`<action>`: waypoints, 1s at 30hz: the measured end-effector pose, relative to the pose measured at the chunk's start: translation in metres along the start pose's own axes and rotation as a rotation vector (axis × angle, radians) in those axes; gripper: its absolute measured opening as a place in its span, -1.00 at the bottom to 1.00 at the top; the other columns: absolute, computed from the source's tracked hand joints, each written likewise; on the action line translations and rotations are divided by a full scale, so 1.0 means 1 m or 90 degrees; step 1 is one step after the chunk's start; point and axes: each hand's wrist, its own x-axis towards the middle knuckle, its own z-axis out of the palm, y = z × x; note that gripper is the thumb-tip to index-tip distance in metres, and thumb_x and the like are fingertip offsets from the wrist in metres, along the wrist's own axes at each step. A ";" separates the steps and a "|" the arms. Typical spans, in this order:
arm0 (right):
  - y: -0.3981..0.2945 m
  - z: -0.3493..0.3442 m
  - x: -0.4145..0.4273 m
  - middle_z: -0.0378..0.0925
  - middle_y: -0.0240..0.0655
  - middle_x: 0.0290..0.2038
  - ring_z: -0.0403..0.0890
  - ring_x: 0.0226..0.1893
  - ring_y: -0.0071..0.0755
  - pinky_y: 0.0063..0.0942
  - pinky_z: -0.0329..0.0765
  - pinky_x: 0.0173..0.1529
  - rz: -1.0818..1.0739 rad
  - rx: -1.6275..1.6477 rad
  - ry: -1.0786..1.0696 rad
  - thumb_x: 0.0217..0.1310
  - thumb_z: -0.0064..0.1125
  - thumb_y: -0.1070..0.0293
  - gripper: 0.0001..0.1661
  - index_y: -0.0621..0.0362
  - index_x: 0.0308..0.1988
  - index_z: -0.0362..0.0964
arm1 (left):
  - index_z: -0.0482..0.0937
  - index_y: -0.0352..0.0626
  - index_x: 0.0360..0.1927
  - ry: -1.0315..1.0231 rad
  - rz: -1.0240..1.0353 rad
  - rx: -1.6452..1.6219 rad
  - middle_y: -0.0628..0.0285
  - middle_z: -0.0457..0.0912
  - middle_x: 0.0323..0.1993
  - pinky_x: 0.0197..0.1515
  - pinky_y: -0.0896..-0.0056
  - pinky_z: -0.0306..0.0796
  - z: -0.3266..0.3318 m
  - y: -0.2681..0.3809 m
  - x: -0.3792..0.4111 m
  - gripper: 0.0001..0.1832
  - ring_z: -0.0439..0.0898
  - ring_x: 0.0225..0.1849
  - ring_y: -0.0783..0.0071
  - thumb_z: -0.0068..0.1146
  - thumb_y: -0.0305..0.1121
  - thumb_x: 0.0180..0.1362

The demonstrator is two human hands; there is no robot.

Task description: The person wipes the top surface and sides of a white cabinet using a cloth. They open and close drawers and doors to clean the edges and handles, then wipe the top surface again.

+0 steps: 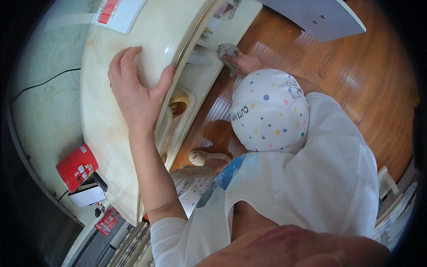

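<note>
My left hand (138,90) rests with fingers spread on the glossy cream top (110,100) of a low cabinet. Its thumb lies by the gold-trimmed front edge, and it holds nothing. Lower down and to the right, my right hand (248,63) grips a crumpled grey cloth (228,50). The cloth touches the outer edge of the cabinet's low open shelf (201,75), close to the floor. Part of my right forearm is hidden behind my bent knee (270,110) in dotted trousers. A round gold-coloured fitting (178,105) sits in the cabinet front between my hands.
A printed sheet (116,15) lies at the cabinet's far end. A red canister (77,168), a white box (87,196) and a red package (107,222) stand at the near left. A white panel (320,20) juts over the wood-look floor (333,66). A black cable (50,80) runs along the wall.
</note>
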 end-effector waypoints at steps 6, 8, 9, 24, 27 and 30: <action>0.081 -0.030 0.033 0.27 -0.01 0.20 0.60 -0.12 0.07 -0.09 0.59 -0.12 0.204 -0.058 0.179 0.10 0.13 0.27 -0.20 -0.45 0.32 0.06 | 0.42 -0.18 0.02 -0.014 -0.005 0.007 0.04 0.40 0.02 0.14 0.12 0.26 -0.001 0.002 0.001 -0.36 0.35 0.09 0.06 0.39 -0.16 -0.14; 0.126 -0.049 0.057 0.29 0.00 0.17 0.60 -0.13 0.06 -0.10 0.59 -0.14 0.291 -0.104 0.230 0.16 0.06 0.26 -0.24 -0.44 0.32 0.05 | 0.42 -0.18 0.02 -0.018 -0.002 0.004 0.04 0.40 0.02 0.14 0.12 0.26 -0.002 0.002 0.001 -0.36 0.35 0.09 0.06 0.39 -0.16 -0.14; 0.139 -0.061 0.065 0.29 0.03 0.15 0.60 -0.13 0.07 -0.11 0.59 -0.15 0.332 -0.125 0.241 0.18 0.03 0.27 -0.26 -0.43 0.32 0.05 | 0.42 -0.18 0.02 -0.019 -0.001 0.005 0.04 0.40 0.02 0.14 0.12 0.26 -0.002 0.002 0.001 -0.36 0.35 0.09 0.06 0.39 -0.15 -0.14; 0.030 -0.016 0.004 0.36 0.04 0.11 0.56 -0.08 0.15 -0.15 0.56 -0.04 0.100 -0.009 0.062 0.03 0.18 0.35 -0.22 -0.17 0.28 0.16 | 0.41 -0.19 0.05 -0.037 -0.032 0.015 0.03 0.38 0.07 0.24 0.15 0.20 -0.005 0.006 0.000 -0.40 0.32 0.17 0.06 0.33 -0.24 -0.08; 0.070 -0.020 0.012 0.48 0.00 0.03 0.61 -0.12 0.01 -0.17 0.57 -0.08 0.199 0.140 0.219 -0.02 0.22 0.26 -0.29 -0.08 0.21 0.30 | 0.41 -0.20 0.05 -0.039 -0.028 0.009 0.01 0.38 0.07 0.24 0.15 0.19 -0.005 0.008 0.000 -0.40 0.31 0.17 0.05 0.32 -0.24 -0.08; 0.158 -0.015 0.032 0.59 -0.10 -0.10 0.64 -0.17 -0.18 -0.26 0.58 -0.11 0.445 0.570 0.467 -0.03 0.27 0.19 -0.35 0.14 0.11 0.40 | 0.40 -0.21 0.05 -0.036 -0.022 0.001 0.00 0.38 0.07 0.24 0.14 0.19 -0.005 0.010 0.005 -0.40 0.31 0.17 0.04 0.32 -0.24 -0.08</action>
